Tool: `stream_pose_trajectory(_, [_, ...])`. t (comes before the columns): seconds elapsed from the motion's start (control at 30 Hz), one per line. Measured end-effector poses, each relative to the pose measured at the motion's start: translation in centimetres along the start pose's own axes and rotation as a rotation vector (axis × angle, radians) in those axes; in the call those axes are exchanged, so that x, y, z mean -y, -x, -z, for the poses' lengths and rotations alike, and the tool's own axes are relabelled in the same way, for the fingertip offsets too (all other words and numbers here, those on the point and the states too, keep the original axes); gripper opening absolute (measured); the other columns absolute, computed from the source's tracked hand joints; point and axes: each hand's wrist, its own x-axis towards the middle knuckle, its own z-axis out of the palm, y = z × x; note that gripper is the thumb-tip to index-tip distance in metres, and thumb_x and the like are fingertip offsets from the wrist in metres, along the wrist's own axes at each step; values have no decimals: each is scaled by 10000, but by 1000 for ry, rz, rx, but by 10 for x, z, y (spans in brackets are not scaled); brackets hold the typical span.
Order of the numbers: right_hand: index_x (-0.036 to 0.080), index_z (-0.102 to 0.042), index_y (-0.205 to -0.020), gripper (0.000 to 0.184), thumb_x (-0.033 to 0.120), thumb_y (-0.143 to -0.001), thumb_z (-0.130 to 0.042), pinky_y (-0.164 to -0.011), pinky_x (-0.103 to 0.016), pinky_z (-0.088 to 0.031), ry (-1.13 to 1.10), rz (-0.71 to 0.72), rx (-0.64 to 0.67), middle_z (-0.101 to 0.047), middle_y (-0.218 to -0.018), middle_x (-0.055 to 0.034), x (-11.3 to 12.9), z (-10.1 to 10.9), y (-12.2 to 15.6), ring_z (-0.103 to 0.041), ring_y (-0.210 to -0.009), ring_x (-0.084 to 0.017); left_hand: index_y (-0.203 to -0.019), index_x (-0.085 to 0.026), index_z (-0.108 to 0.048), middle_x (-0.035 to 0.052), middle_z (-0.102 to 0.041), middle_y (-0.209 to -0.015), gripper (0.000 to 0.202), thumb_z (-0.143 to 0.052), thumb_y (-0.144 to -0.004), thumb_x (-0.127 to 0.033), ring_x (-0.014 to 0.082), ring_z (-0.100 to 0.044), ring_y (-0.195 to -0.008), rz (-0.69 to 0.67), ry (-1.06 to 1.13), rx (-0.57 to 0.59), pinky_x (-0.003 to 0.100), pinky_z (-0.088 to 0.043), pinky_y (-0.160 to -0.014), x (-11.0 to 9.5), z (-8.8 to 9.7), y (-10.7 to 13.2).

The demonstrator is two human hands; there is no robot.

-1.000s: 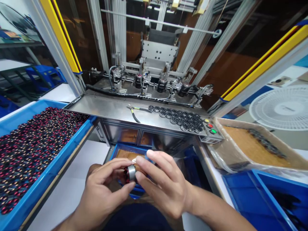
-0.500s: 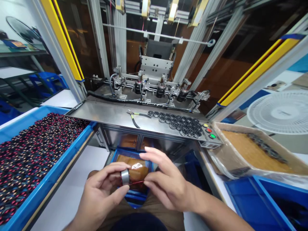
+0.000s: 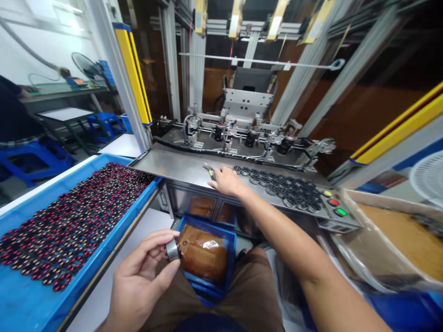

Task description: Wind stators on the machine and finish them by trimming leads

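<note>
My left hand (image 3: 141, 276) is closed round a small round motor part (image 3: 172, 249) with a silver casing and red windings, held above my lap. My right hand (image 3: 225, 180) has reached out to the steel shelf (image 3: 173, 166) of the machine and lies on the small cutters (image 3: 209, 171) there; its fingers curl over them, but whether they grip is hidden. Right of that hand lies a cluster of several dark round parts (image 3: 284, 186).
A blue tray (image 3: 31, 299) at the left is full of red-wound coils (image 3: 76, 216). A small blue bin (image 3: 224, 240) with a brown bag sits below the shelf. Red and green buttons (image 3: 334, 203) sit at the shelf's right end, and a lined cardboard box (image 3: 398, 240) beyond.
My right hand left the motor part and reached forward to the cutters on the shelf. My left hand kept the part. The view swung to the right.
</note>
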Motion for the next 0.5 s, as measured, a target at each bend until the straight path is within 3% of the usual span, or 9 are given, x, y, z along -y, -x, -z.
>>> stream_pose_trajectory(0.1, [173, -566, -1224, 376, 389, -918, -596, -1003, -522, -422, -48, 19, 4, -554, -1296, -97, -5, 2, 1, -539, -1174, -272, -1040, -246, -727, 44, -724, -1123, 336, -759, -743, -92, 173, -712, -999, 53, 33, -27, 221, -567, -906, 1, 5, 1])
stream_pose_trajectory(0.2, [122, -593, -1144, 308, 343, -932, -556, -999, -481, -414, -162, 58, -22, -591, -1200, -134, -11, 12, 5, -540, -1140, -272, -1032, -232, -728, 51, -727, -1120, 319, -768, -742, -106, 171, -706, -1008, 99, 55, -35, 210, -559, -906, 1, 5, 2])
stream_pose_trajectory(0.27, [96, -583, -1133, 319, 326, -976, -429, -955, -425, -443, -276, 78, -45, -611, -1125, -163, -12, 20, 19, -567, -1077, -258, -1032, -234, -726, 48, -730, -1123, 310, -763, -750, -113, 162, -705, -1008, 124, 76, -32, 199, -554, -903, 0, 4, 2])
stream_pose_trajectory(0.37, [114, -494, -1227, 457, 359, -1023, -167, -775, -327, -523, -479, 111, -51, -633, -1009, -128, -3, 24, 70, -638, -862, -189, -1035, -227, -723, 54, -740, -1109, 306, -764, -750, -123, 166, -719, -965, 151, 107, -20, 204, -570, -867, -1, 2, 0])
stream_pose_trajectory(0.4, [126, -464, -1247, 467, 398, -1022, -159, -730, -311, -535, -550, 130, -36, -638, -939, -100, 4, 21, 96, -645, -784, -173, -1037, -220, -722, 59, -742, -1103, 306, -766, -749, -127, 167, -723, -944, 162, 113, -15, 205, -576, -848, -1, 2, 0])
stream_pose_trajectory(0.47, [164, -407, -1275, 459, 503, -987, -292, -681, -298, -547, -687, 169, -22, -629, -940, -83, 19, 9, 153, -640, -751, -167, -1045, -207, -719, 68, -739, -1100, 308, -767, -749, -132, 165, -724, -918, 196, 123, 2, 207, -580, -829, -1, 1, -2])
stream_pose_trajectory(0.5, [184, -406, -1274, 470, 519, -946, -422, -677, -300, -550, -896, 188, -2, -627, -937, -81, 27, 0, 182, -641, -775, -179, -1046, -205, -716, 68, -737, -1101, 306, -764, -753, -132, 162, -722, -915, 212, 129, 8, 206, -578, -829, -1, 0, -3])
